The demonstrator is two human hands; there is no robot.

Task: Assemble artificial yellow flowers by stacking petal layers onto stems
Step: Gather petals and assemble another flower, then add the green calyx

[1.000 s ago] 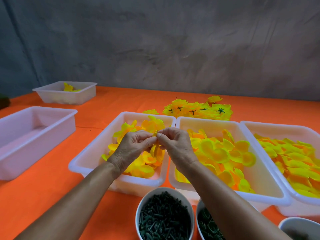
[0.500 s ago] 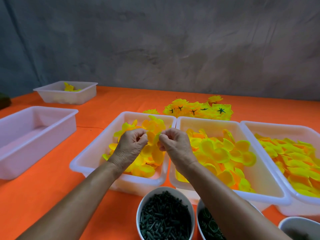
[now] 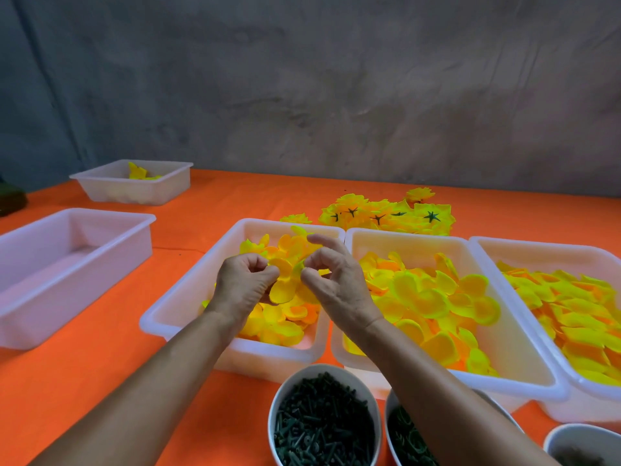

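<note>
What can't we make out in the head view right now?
- Stem: none shows between the left hand and right hand; curled fingers and the petal layer they pinch would hide it.
- Middle bowl: right forearm covers most of it.
- Right bowl: cut off by the bottom edge, contents blurred.
- Dark object: cut off by the left edge, unidentifiable.
- Far tub: contents too small to identify.

both hands (image 3: 247, 284) (image 3: 336, 284) raised (fingers curled)
</note>
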